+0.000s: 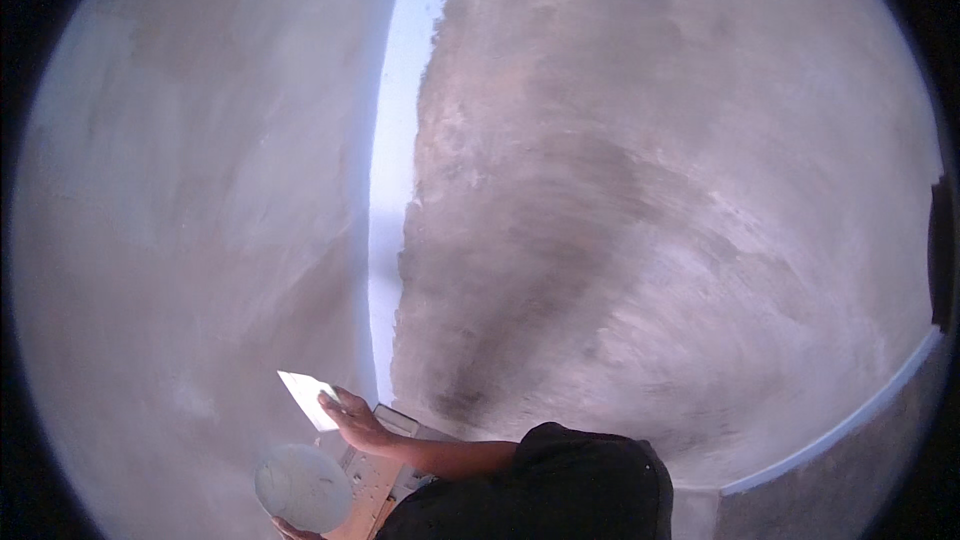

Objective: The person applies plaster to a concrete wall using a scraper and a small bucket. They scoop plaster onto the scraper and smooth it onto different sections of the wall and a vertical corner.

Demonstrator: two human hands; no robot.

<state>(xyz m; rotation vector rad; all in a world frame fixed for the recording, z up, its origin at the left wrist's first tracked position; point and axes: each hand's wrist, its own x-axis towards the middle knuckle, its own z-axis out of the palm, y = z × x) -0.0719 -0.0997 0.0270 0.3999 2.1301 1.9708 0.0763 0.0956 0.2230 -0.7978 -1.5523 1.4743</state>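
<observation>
My right hand (355, 422) reaches left across my body and grips a thin, bright white flat scraper (306, 398), four-sided, with its broad end pointing up and left. Just below it is a pale round bowl (303, 485) with faint marks on its inside. At the bottom edge of the picture my left hand (292, 530) closes on the bowl's lower rim; only part of its fingers shows. The scraper is apart from the bowl, in front of the mottled grey-beige wall (200, 240).
A white strip (392, 170) runs up the corner between the left wall and a brownish, brush-streaked wall (620, 220). Under my right arm are an orange-brown board (372, 492) and a grey-edged object (397, 420). A white band (840, 440) edges the wall at lower right.
</observation>
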